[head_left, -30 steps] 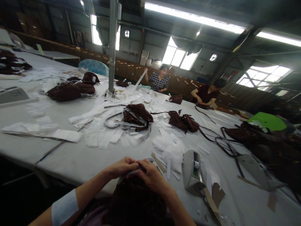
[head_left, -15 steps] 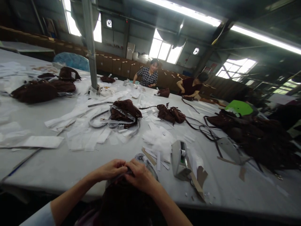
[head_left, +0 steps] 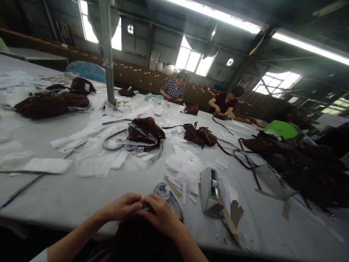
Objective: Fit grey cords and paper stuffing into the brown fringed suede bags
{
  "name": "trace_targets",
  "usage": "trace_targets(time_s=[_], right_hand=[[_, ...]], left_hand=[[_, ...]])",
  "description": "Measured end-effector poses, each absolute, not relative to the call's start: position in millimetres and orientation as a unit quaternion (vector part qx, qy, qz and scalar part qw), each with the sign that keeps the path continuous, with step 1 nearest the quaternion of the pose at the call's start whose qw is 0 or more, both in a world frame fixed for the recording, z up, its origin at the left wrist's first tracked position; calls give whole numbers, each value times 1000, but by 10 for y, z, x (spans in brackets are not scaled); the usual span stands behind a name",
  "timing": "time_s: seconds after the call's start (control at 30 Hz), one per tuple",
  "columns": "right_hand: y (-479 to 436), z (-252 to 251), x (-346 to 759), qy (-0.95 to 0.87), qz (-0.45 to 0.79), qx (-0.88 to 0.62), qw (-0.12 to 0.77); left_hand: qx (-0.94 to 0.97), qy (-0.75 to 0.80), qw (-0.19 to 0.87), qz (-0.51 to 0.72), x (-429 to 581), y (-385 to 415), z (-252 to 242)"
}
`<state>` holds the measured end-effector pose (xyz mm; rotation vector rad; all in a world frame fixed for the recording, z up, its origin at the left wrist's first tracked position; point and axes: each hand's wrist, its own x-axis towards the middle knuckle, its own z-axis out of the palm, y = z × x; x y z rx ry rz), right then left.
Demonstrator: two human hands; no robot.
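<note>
My left hand (head_left: 124,206) and my right hand (head_left: 159,214) meet at the near edge of the white table (head_left: 68,193). Both are closed, pinching the top of a dark brown bag (head_left: 141,240) that rests in my lap below them. A grey, plastic-wrapped strap (head_left: 169,196) curls out from under my right hand onto the table. What exactly sits between my fingertips is hidden.
A grey tape dispenser (head_left: 208,191) stands right of my hands beside cardboard scraps (head_left: 234,214). White paper strips (head_left: 188,167), brown bags (head_left: 145,131) and straps lie across the table. A steel post (head_left: 108,54) rises at the back. Two people (head_left: 174,89) work at the far edge.
My hands stay pinched together on the bag. The view has swung left and tilted a little, so the hands now sit lower in the picture.
</note>
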<state>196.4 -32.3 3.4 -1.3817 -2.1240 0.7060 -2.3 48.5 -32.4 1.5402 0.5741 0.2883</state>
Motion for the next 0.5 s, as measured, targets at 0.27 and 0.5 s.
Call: trace_targets(time_s=[0.27,0.5], right_hand=[[332,-455,3010,-641,88,-749,141],[578,-772,3186,-644,77,-761,-16]], left_hand=[[416,349,810,221,-31,593,-379],[267,314,883,225,-38,658,-294]])
